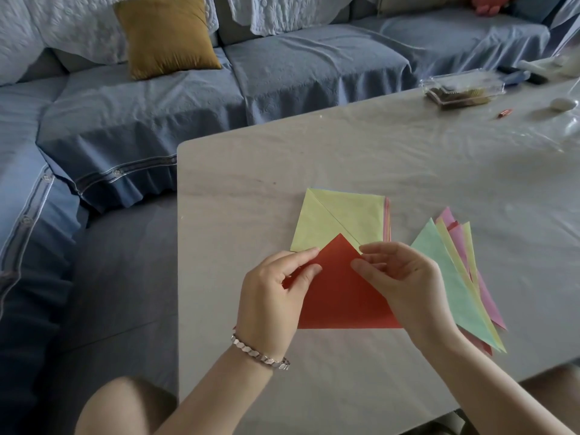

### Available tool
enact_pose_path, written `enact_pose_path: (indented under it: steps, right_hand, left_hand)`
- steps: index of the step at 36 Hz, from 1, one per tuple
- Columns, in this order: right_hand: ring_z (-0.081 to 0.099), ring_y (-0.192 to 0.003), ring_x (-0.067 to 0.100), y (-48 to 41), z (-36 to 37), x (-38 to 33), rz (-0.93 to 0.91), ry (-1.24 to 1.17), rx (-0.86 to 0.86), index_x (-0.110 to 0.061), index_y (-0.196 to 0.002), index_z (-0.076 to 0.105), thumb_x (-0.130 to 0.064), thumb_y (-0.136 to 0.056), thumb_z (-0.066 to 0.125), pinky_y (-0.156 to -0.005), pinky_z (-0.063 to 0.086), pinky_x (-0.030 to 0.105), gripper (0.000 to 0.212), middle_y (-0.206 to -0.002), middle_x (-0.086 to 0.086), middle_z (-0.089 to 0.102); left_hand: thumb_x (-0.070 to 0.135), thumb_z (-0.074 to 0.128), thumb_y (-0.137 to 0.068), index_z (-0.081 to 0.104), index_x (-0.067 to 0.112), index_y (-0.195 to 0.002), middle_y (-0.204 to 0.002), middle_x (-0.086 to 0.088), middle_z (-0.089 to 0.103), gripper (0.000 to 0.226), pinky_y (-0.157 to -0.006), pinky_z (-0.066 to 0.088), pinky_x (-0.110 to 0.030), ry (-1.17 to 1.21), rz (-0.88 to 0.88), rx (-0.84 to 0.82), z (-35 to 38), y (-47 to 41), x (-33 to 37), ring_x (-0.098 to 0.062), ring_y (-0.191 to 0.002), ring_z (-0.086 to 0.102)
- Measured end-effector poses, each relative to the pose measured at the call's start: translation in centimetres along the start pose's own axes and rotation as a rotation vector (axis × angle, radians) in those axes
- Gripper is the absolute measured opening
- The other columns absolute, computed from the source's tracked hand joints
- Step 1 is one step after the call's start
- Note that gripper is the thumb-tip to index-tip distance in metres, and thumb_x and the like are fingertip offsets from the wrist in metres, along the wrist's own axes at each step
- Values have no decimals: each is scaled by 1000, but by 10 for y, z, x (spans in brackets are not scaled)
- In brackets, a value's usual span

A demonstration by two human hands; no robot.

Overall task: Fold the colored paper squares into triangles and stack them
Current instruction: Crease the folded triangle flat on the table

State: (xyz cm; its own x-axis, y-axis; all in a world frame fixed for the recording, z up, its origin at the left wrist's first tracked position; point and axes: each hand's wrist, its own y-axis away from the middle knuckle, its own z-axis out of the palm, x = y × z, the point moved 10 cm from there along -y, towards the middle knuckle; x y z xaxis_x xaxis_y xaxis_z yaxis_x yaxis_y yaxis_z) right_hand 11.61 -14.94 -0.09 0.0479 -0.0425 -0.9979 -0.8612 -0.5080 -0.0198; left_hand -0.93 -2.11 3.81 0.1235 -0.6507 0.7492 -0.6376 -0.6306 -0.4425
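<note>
Left hand [270,296] pinching red paper triangle [339,293], right hand [405,277] pinching its opposite edge

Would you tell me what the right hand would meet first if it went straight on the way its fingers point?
Probably the left hand, across the red triangle both hold; depth is unclear, so the right hand might pass above.

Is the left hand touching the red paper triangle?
Touching. The head view shows the left hand pinching the red paper triangle at its left edge, with the thumb lying on its face.
</note>
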Motion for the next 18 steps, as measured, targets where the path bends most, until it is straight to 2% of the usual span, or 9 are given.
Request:
enact_pose_path:
  steps: [4, 9, 13, 18]
  right_hand:
    - [54, -52, -3, 2, 1, -4, -24, 20, -7, -24, -71, 70, -5, -71, 75, -55, 43, 8, 20, -60, -15, 65]
    - [54, -51, -4, 4, 0, -6, -22, 34, -4, -24, -70, 70, -5, -71, 75, -54, 44, 8, 19, -59, -15, 65]
    - [55, -52, -1, 5, -1, -5, -2, 20, -1, -23, -70, 70, -4, -71, 75, -54, 45, 9, 19, -59, -13, 66]
    - [54, -50, -2, 5, -1, -4, 23, 5, -4, -23, -70, 70, -4, -71, 75, -52, 43, 8, 19, -57, -14, 65]
  left_hand:
    - [16, 67, -74, 74, 13, -94, -77, 18, 61, 22, -65, 39, 1, -9, 0, 2, -2, 1, 0, 16, -69, 53]
    - [16, 66, -74, 74, 12, -94, -77, 25, 56, 22, -65, 37, 2, -6, -1, -12, -2, 1, 2, 17, -68, 52]
    - [16, 66, -74, 74, 12, -94, -79, 16, 61, 22, -65, 38, 2, -18, 20, -9, -2, 2, 4, 18, -70, 52]
    - [15, 66, -74, 74, 11, -94, -80, 15, 62, 21, -65, 38, 3, -31, 35, -14, -1, 3, 5, 19, -71, 52]
